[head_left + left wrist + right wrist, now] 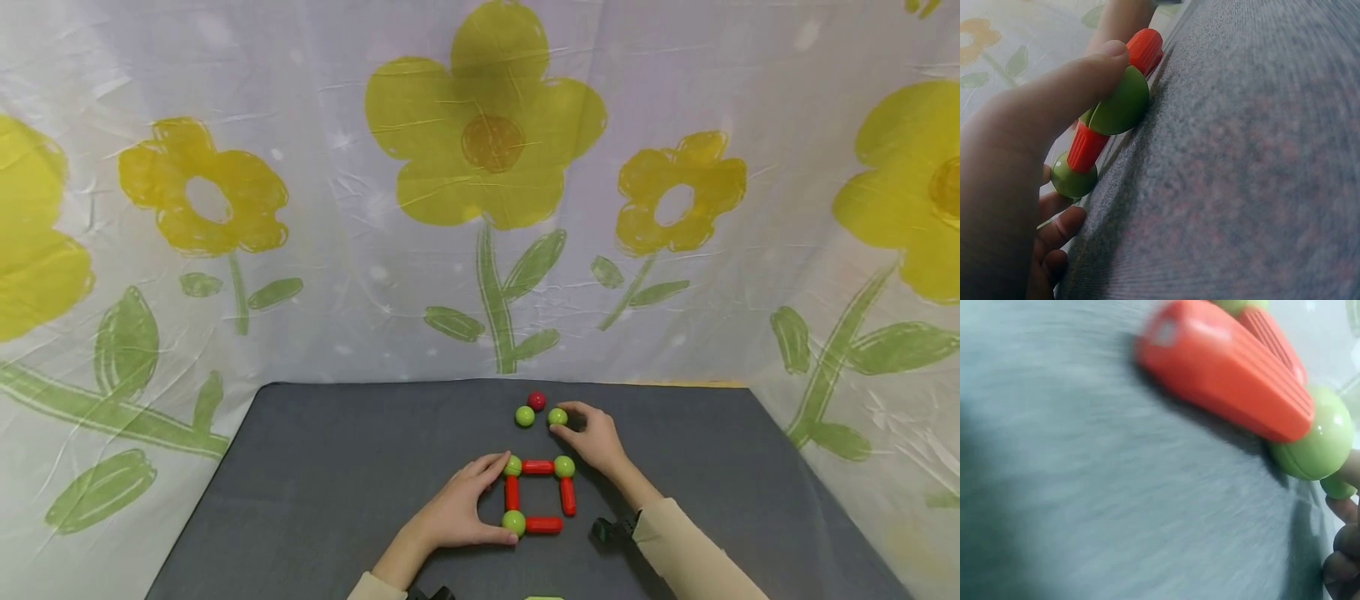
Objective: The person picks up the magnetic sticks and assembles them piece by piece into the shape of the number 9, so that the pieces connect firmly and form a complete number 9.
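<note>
An unclosed square of red rods [537, 467] and green balls [565, 467] lies on the dark table. Three of its corners have balls; at the near right corner two rod ends stand apart. My left hand [467, 502] holds the square's left side, its thumb on the near left ball [1124, 103] and its fingertips at the far left ball [1074, 176]. Beyond the square, my right hand [597, 437] pinches a loose green ball [557, 417] between thumb and fingers. In the right wrist view that ball [1337, 487] is partly hidden behind a corner ball.
Left of the right hand, another green ball [525, 416] and a red ball [536, 401] lie near the table's far edge. A bright yellow-green thing [543, 597] barely shows at the bottom edge. Behind the table [337, 442] hangs a flower-printed cloth [337, 292].
</note>
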`<state>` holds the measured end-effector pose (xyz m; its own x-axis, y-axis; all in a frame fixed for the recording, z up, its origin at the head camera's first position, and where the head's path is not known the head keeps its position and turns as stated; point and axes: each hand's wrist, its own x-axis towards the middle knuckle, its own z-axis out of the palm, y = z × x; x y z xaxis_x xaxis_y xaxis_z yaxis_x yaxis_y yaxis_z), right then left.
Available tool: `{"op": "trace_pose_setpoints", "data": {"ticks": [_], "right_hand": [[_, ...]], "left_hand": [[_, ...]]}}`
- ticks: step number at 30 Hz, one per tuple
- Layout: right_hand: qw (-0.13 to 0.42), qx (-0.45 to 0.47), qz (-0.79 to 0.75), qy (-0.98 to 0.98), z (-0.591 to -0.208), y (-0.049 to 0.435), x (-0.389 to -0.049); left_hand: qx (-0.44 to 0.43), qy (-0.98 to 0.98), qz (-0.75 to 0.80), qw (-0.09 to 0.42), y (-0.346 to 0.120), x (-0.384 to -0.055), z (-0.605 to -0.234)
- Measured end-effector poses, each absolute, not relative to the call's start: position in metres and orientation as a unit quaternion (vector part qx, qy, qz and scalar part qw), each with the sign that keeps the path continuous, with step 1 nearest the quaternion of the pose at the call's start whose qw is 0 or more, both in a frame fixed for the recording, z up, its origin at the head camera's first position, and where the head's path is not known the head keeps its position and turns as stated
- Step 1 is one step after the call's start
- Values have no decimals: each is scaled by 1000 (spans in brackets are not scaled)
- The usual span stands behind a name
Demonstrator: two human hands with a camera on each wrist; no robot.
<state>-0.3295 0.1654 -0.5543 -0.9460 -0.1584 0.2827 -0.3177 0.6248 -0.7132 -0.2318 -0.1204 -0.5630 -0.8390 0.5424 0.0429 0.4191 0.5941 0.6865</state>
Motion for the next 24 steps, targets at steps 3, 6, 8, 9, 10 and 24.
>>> {"op": "trace_pose_setpoints", "data": {"ticks": [3, 6, 8, 9, 10, 24], "right_hand": [[86, 142, 429, -888, -554, 170, -314], [68, 141, 460, -874, -551, 174, -298], [62, 139, 482, -863, -548, 177, -288], [60, 136, 493, -857, -547, 178, -283], [61, 134, 502, -852, -546, 179, -279], [7, 134, 593, -794, -548, 193, -226]], "left_hand": [[267, 890, 359, 89, -120, -231, -562], [266, 890, 360, 88, -120, -230, -561], [267, 888, 364, 87, -121, -229, -561], [267, 887, 366, 86, -121, -229, -561], [268, 886, 368, 85, -121, -229, -561], [274, 885, 367, 82, -120, -231, -561]]}}
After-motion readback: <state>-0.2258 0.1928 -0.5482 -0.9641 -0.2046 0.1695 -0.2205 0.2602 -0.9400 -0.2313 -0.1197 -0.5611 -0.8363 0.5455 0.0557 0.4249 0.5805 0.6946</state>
